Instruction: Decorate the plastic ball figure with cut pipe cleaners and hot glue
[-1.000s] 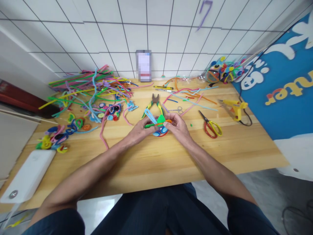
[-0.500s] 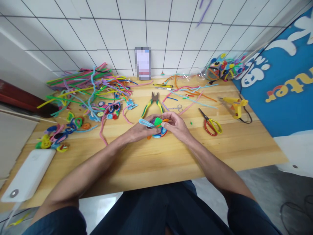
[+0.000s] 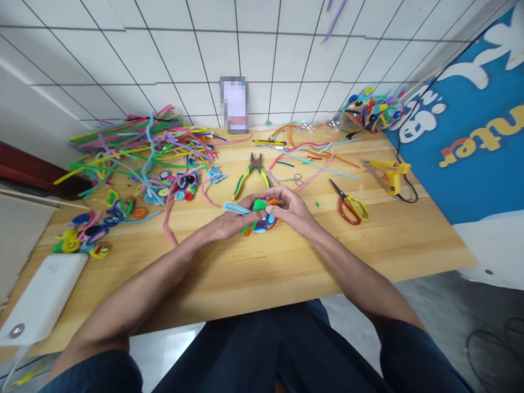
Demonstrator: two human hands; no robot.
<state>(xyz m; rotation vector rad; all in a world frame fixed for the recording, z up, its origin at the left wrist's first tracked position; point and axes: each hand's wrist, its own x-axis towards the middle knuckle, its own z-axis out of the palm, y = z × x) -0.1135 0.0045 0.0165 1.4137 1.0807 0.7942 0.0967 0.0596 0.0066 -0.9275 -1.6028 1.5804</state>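
Head view, sole view on file. The left hand (image 3: pixel 229 224) and the right hand (image 3: pixel 291 209) meet over a small multicoloured piece (image 3: pixel 269 222), held just above or on the near middle of the surface (image 3: pixel 196 284); which of the two cannot be determined. Grip, left: closed on the piece, thumb along its near side. Grip, right: closed on the piece's other side, the thumb by an orange strip (image 3: pixel 273 202) next to a green part (image 3: pixel 259 205).

Change noted: a light-blue loop (image 3: pixel 236 208), which stood up and leftward one second earlier, now lies flatter and points left over the left hand. An orange part (image 3: pixel 247 232) has also come into sight at the piece's near left edge. In this inspector's judgement, the piece has been turned within the fingers and is being adjusted by hand, without a tool.

Tools unchanged: pliers (image 3: pixel 256 162) just beyond the hands, handles spread; red-and-yellow scissors (image 3: pixel 343 194) right of the right hand; yellow glue gun (image 3: pixel 393 178) farther right. Fuzzy stems (image 3: pixel 131 137) lie heaped at the far left. Detail between the fingers is hidden
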